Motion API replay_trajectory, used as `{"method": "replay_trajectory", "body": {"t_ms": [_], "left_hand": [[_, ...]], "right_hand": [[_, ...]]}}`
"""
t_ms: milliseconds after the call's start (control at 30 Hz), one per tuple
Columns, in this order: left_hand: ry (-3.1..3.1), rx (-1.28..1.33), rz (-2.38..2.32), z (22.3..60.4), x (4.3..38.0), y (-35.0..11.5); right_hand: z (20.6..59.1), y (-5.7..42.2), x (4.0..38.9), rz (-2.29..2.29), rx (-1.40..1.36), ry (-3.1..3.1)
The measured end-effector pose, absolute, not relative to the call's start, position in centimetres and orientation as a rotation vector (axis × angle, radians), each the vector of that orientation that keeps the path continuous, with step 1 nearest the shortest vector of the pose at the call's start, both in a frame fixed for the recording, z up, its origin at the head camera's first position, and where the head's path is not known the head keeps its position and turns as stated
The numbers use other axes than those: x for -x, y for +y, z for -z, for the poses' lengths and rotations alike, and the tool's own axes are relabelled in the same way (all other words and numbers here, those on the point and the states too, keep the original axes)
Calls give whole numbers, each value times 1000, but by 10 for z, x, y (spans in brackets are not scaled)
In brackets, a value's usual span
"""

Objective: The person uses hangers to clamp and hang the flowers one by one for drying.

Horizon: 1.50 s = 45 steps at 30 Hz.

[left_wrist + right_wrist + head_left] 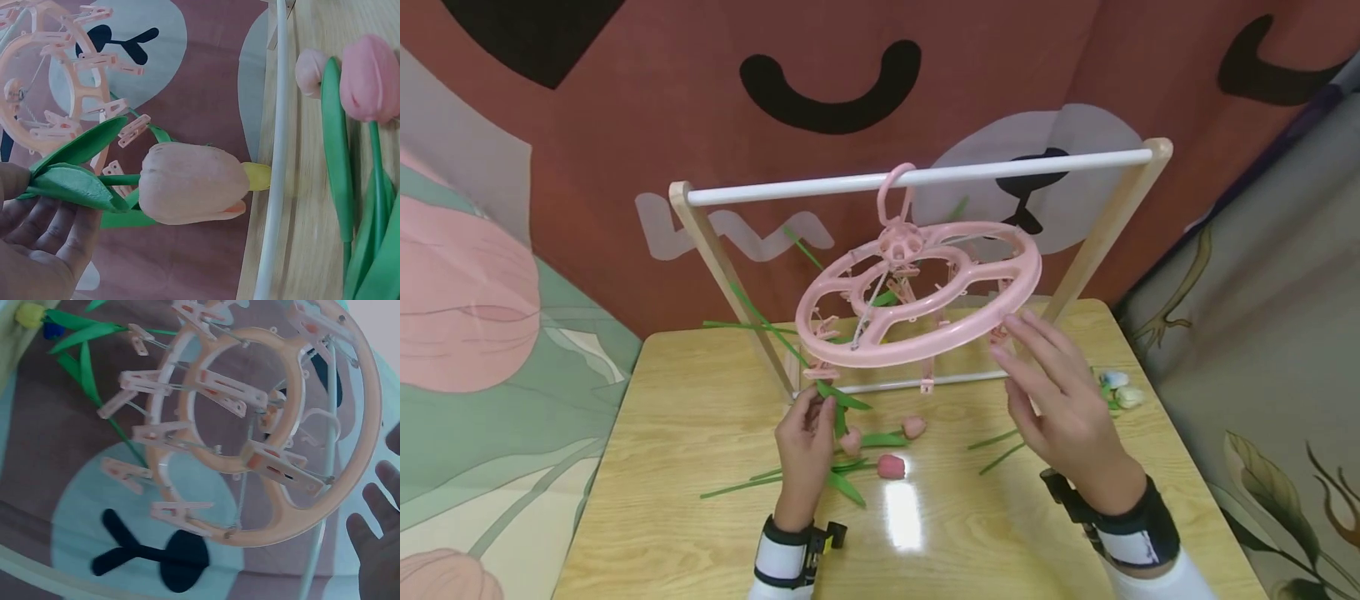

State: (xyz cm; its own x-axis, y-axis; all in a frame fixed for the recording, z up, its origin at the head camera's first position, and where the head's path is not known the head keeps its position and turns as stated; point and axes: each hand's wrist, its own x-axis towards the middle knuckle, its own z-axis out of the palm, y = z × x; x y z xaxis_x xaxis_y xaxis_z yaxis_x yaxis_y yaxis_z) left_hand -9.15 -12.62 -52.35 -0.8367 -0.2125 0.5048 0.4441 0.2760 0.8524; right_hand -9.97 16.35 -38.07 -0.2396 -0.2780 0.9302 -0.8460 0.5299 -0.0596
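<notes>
A pink round clip hanger (951, 337) hangs tilted by its hook from a white rod, with several small clips (159, 434) dangling below. My left hand (805, 446) pinches a light pink tulip (194, 181) by its leaves and stem, close under the hanger's left side. The bloom hangs down; its green stem (767, 321) runs up past a clip (822, 373) at the left rim. By the hanger's right rim is my right hand (1067, 408), fingers extended and spread, fingertips right at the rim and holding nothing. The right wrist view shows that hand's fingers (381, 494) beside the ring.
A wooden stand (1093, 233) with a white top rod (820, 188) carries the hanger. Pink tulips (891, 467) lie on the table (647, 433) near my left hand. Blue and white flowers (1123, 390) lie at the right edge. A yellow bloom (259, 177) shows behind the held tulip.
</notes>
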Motion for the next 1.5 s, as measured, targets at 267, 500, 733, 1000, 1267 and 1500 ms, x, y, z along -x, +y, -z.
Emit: {"method": "replay_trajectory", "body": {"t_ms": [267,500,733,1000,1267,1500], "left_hand": [[-2031,243,1582,520,94,-127],[-2077,271,1576,521,95,-130],[-2161,281,1569,530,86,-144],[-2739,165,1242,551,60,-189],[-3004,197,752,574,49,-206],[-2985,250,434,586,47,-205]], "right_hand": [[429,186,95,-790,-864,-1879],[502,222,90,-735,-747,-2340],[544,237,89,-677,-666,-2515],[568,246,92,-519,-706,-2545],[578,246,90,-462,-679,-2606],[585,236,85,-516,-662,-2633]]}}
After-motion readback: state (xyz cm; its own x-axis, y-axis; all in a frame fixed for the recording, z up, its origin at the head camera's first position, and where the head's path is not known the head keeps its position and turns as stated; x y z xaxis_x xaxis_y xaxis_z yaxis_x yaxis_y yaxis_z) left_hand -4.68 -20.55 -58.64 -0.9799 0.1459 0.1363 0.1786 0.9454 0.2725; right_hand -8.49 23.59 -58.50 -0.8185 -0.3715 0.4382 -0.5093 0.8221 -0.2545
